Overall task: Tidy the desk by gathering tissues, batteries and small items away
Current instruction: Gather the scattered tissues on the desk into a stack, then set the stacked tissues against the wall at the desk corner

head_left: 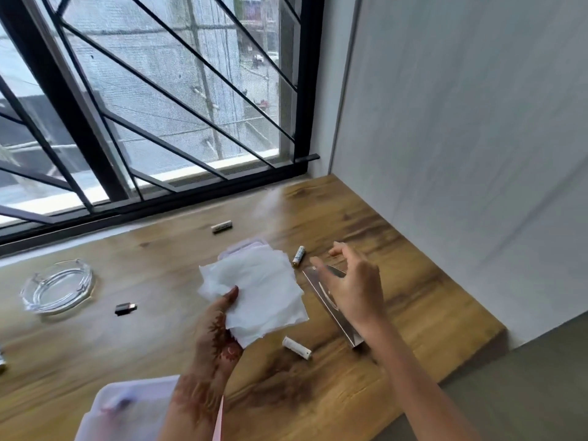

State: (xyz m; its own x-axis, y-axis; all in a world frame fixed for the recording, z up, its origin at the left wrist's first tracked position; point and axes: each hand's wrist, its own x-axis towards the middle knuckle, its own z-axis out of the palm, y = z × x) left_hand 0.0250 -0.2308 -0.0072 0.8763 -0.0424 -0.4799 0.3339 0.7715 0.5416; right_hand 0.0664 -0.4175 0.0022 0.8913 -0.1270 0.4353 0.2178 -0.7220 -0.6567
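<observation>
Holding a loose stack of tissues [258,286] in my left hand [219,329], I pinch it at its near-left corner only, with my thumb on top. The sheets are fanned and uneven. Risk one: with a grip this narrow, the outer sheets may slide free and scatter back over the desk [413,281].

My right hand [353,288] hangs with its fingers spread and loose, gripping nothing, above a shiny box [331,313] just right of the tissues. I cannot tell whether it touches the box. Risk two: a careless reach could tip or shove the box.

Three batteries lie loose: the far battery [221,226] by the window, the middle battery [298,255] beside the tissues' far right corner, and the near battery [297,347] just beyond the box's near end. Risk three: being round, any of them may roll if nudged by the box or by trailing tissue, the near one toward the desk edge.

A black adapter [125,308] and a glass ashtray [57,286] sit well to the left. A plastic container [127,405] waits at the near left.
</observation>
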